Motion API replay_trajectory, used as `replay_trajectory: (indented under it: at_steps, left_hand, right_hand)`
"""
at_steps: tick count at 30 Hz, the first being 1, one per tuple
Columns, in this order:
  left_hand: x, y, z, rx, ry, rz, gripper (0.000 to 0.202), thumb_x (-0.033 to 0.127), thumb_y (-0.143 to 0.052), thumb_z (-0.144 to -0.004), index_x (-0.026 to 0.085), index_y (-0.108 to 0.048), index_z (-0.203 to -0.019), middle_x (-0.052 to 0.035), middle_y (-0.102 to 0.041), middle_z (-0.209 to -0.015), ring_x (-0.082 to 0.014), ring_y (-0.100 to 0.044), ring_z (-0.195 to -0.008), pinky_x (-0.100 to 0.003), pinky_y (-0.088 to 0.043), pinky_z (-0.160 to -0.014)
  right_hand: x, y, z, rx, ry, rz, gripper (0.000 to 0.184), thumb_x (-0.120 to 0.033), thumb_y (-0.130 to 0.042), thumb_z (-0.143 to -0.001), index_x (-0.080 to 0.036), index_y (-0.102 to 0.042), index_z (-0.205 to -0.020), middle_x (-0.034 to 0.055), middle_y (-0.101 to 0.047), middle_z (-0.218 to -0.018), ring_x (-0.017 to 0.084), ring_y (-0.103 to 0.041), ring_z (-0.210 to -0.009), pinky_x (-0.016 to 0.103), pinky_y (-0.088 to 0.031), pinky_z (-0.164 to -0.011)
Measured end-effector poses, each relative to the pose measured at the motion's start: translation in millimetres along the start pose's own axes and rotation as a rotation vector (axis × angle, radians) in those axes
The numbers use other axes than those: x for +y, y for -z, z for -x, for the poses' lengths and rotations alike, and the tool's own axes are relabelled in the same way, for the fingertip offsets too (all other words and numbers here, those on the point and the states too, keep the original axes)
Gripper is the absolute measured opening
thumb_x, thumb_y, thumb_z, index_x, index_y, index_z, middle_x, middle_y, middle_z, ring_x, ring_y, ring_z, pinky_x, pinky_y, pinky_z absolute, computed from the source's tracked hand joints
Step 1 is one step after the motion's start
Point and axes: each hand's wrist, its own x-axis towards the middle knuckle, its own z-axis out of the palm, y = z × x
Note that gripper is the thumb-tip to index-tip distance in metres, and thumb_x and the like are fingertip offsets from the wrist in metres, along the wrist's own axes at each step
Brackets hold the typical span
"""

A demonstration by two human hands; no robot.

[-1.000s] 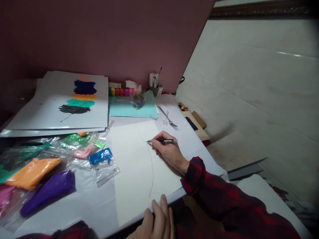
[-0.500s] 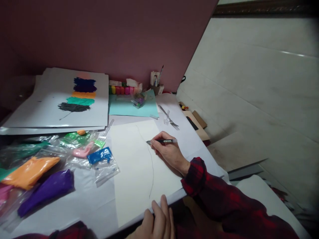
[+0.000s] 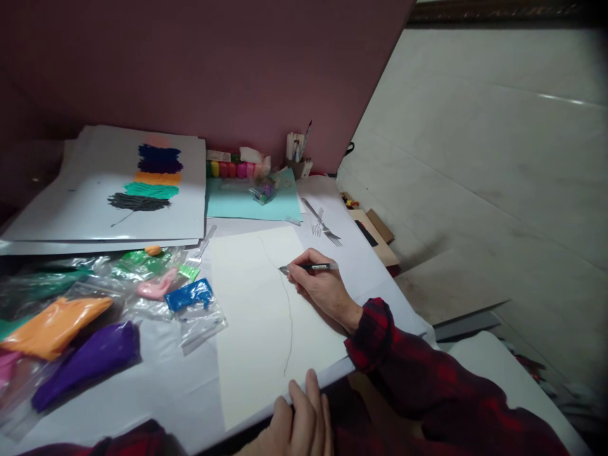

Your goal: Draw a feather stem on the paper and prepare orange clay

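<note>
My right hand [image 3: 327,294] grips a dark pen [image 3: 319,267], its tip at a thin wavy line [image 3: 289,310] drawn down a cream sheet of paper [image 3: 254,329]. The side of that hand rests on the sheet. At the sheet's near edge lies my left hand [image 3: 300,421], fingers extended and holding nothing; its lower part is cut off by the frame. Left of the paper are plastic bags with blue clay [image 3: 190,295], orange clay [image 3: 59,326] and purple clay [image 3: 90,364].
Metal forks [image 3: 325,225] lie beyond the right hand, and a clear fork [image 3: 202,250] with a green tip lies left of the sheet. Behind are turquoise paper [image 3: 232,206], a brush holder [image 3: 297,166] and a stack of white sheets [image 3: 76,190] with painted colour bands.
The view has shifted very slightly. Both hands, the pen and the drawn line look nearly the same.
</note>
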Motion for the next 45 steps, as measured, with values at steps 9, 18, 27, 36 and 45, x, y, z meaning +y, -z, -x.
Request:
replay_trajectory:
  at_steps: [9, 18, 27, 36, 45]
  left_hand:
    - [2, -3.0, 1, 0.020, -0.004, 0.003, 0.022, 0.027, -0.058, -0.087, 0.011, -0.069, -0.098, -0.0077, -0.076, -0.092, -0.0199, -0.065, -0.072, -0.032, -0.040, -0.058]
    - [0, -5.6, 7, 0.008, -0.084, -0.013, 0.033, 0.040, -0.056, -0.090, 0.012, -0.068, -0.103, -0.0114, -0.074, -0.098, -0.0216, -0.063, -0.081, -0.036, -0.039, -0.063]
    - [2, -5.0, 7, 0.027, -0.051, -0.005, 0.036, 0.044, -0.058, -0.088, 0.012, -0.069, -0.100, -0.0132, -0.074, -0.097, -0.0240, -0.063, -0.084, -0.039, -0.038, -0.067]
    - [2, -6.7, 9, 0.025, -0.076, -0.010, 0.038, 0.043, -0.058, -0.089, 0.009, -0.068, -0.103, -0.0152, -0.074, -0.098, -0.0232, -0.063, -0.082, -0.037, -0.037, -0.065]
    - [8, -13.2, 3, 0.119, 0.056, 0.005, 0.023, 0.028, -0.056, -0.088, 0.010, -0.068, -0.093, -0.0104, -0.075, -0.088, -0.0209, -0.063, -0.069, -0.035, -0.037, -0.059]
  right_hand:
    - [0, 1, 0, -0.020, 0.023, 0.009, 0.018, -0.035, -0.064, -0.083, -0.021, -0.057, -0.076, -0.0019, -0.063, -0.067, 0.010, -0.053, -0.053, 0.023, -0.042, -0.048]
    - [0, 2, 0, -0.014, 0.008, -0.019, 0.015, -0.031, -0.065, -0.082, -0.021, -0.057, -0.074, -0.0023, -0.062, -0.064, 0.010, -0.052, -0.051, 0.023, -0.041, -0.046]
    - [-1, 2, 2, 0.003, -0.008, -0.018, 0.016, -0.030, -0.066, -0.080, -0.020, -0.057, -0.073, -0.0024, -0.061, -0.062, 0.010, -0.052, -0.049, 0.021, -0.039, -0.044]
    - [1, 4, 3, -0.007, -0.020, 0.003, 0.016, -0.032, -0.066, -0.080, -0.021, -0.056, -0.073, -0.0020, -0.062, -0.062, 0.010, -0.051, -0.049, 0.022, -0.038, -0.043]
    - [2, 5, 2, 0.008, 0.002, 0.059, 0.015, -0.031, -0.066, -0.079, -0.021, -0.057, -0.072, -0.0017, -0.063, -0.063, 0.012, -0.053, -0.052, 0.024, -0.039, -0.045]
